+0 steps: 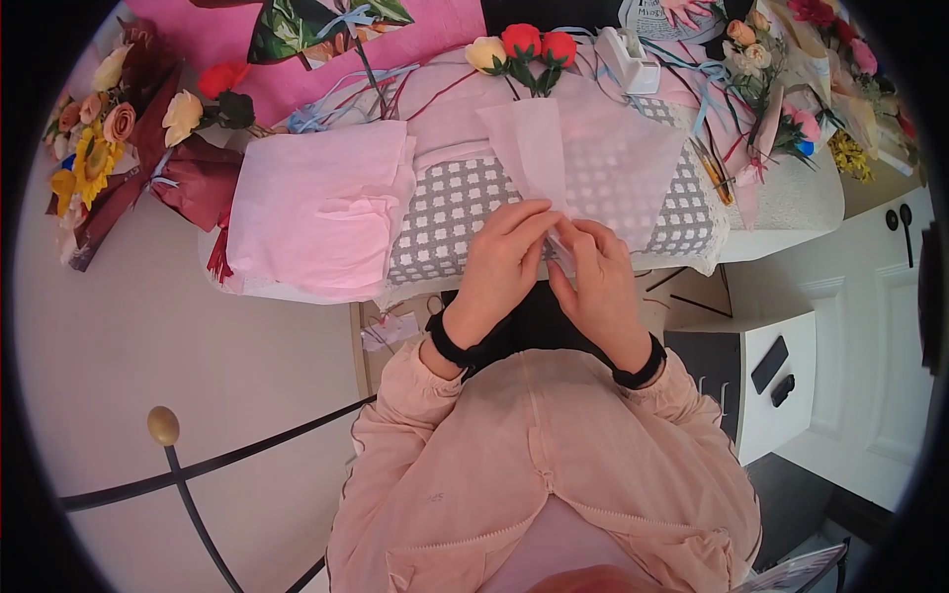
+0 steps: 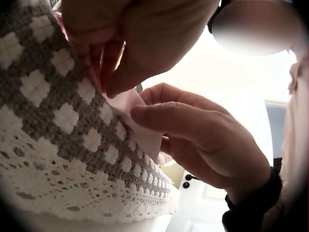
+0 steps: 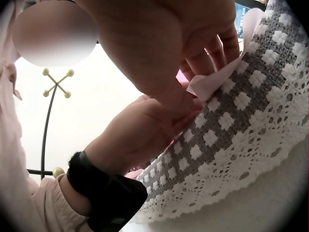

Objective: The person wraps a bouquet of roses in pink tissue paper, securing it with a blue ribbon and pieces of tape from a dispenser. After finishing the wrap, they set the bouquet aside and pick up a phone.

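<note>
A cream rose (image 1: 485,54) and two red roses (image 1: 521,41) lie at the back of the table, their stems running under translucent pale pink wrapping paper (image 1: 618,173). One side of the paper is folded over into a narrow strip. At its lower end, my left hand (image 1: 502,259) pinches the paper between thumb and fingers. Close beside it, my right hand (image 1: 601,287) pinches the paper's right part. The left wrist view shows the right hand (image 2: 203,130) with paper (image 2: 145,128) between thumb and fingers. Fingers hide the stem ends.
A stack of pink paper (image 1: 306,212) lies left on the checked tablecloth (image 1: 450,212). Ribbons (image 1: 425,94) trail behind it. Scissors (image 1: 714,173) with orange handles lie right, near a white tape dispenser (image 1: 628,61). Wrapped bouquets (image 1: 94,163) stand at both sides.
</note>
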Demonstrator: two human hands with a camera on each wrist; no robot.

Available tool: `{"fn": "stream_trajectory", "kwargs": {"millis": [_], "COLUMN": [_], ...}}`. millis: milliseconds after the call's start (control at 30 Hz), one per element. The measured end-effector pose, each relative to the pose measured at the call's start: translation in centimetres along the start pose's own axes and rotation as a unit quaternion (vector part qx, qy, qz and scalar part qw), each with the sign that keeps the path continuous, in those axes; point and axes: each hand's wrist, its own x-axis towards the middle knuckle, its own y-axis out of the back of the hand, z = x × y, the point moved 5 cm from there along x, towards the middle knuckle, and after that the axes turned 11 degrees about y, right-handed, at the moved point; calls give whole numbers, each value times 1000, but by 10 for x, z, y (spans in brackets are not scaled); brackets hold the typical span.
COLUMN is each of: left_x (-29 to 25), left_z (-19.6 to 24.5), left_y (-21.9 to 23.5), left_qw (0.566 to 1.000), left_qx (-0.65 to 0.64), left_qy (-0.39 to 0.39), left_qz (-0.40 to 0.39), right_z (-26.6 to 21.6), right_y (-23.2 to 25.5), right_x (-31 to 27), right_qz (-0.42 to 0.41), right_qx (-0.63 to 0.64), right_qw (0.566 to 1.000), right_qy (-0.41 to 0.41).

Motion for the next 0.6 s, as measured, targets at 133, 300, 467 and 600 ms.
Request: {"fn": "stream_trajectory", "kwargs": {"millis": [133, 300, 467, 600], "left_x": [9, 12, -2, -8], "left_z": [2, 4, 8, 9], "left_y": [-3, -8, -11, -14], "left_qw": [999, 998, 996, 995], "left_qx": [23, 10, 24, 25], "left_qy": [-40, 0, -43, -75], "left_qz": [23, 61, 69, 54], "right_z": [3, 4, 5, 8], "right_y": [-1, -1, -3, -5], "right_x": [-1, 2, 2, -2], "right_qz": [9, 42, 73, 84], "right_qx": [1, -7, -13, -6], "right_qw": [1000, 999, 997, 996], "right_qy": [-6, -19, -29, -38]}}
